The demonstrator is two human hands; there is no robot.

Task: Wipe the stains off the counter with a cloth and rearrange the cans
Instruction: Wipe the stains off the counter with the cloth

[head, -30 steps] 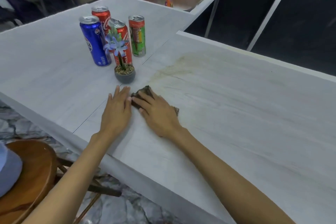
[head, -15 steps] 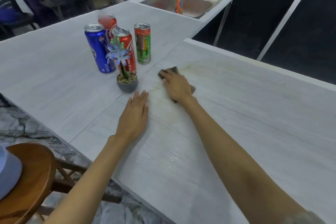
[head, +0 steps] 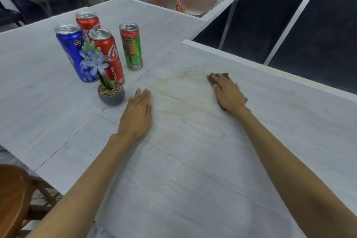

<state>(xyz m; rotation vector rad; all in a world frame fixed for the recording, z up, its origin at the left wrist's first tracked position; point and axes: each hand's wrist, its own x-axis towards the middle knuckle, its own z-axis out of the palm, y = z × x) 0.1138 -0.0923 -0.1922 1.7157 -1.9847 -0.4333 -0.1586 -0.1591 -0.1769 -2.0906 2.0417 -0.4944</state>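
My right hand [head: 229, 92] presses flat on a dark brown cloth [head: 212, 79] on the pale counter [head: 193, 160], at the right end of a yellowish smeared stain [head: 181, 81]. Only the cloth's edges show around the hand. My left hand [head: 138, 115] lies flat and empty on the counter, left of the stain. Several cans stand upright at the left: a blue can [head: 72, 50], a red cola can [head: 110, 54], a second red can [head: 87, 21] behind them, and a slim green and red can [head: 131, 46].
A small grey pot with a blue artificial flower [head: 108, 87] stands in front of the cans, close to my left hand. A steel sink [head: 193, 0] with an orange bottle and a white rack lies at the back. A wooden stool [head: 11, 199] is below at left.
My right hand has slid the cloth away from me and to the right across the stain. My left hand has stayed flat on the counter near the pot.
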